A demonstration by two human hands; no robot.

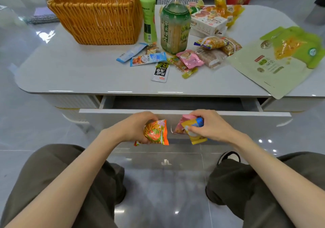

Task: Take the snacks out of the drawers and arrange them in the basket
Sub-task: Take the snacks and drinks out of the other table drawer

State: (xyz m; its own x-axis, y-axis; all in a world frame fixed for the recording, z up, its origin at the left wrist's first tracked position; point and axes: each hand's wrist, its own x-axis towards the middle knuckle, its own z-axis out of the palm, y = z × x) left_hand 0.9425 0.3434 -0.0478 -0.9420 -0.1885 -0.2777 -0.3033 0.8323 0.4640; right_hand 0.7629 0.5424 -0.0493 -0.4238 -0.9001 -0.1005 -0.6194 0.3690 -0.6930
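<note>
My left hand [136,128] grips an orange snack packet [155,133] in front of the open white drawer [175,112]. My right hand [209,127] holds a yellow and blue packet [193,131] together with a pink packet [181,124]. The woven orange basket [98,13] stands at the back left of the white table [79,74]; its inside is not visible. Several small snack packets [158,64] lie scattered in the middle of the table. What the drawer holds is hidden from me.
Two green drink bottles [175,21] stand beside the basket. A white snack box [209,23] and a large green pouch [279,58] lie on the table's right side. My knees in dark trousers flank the glossy tiled floor below.
</note>
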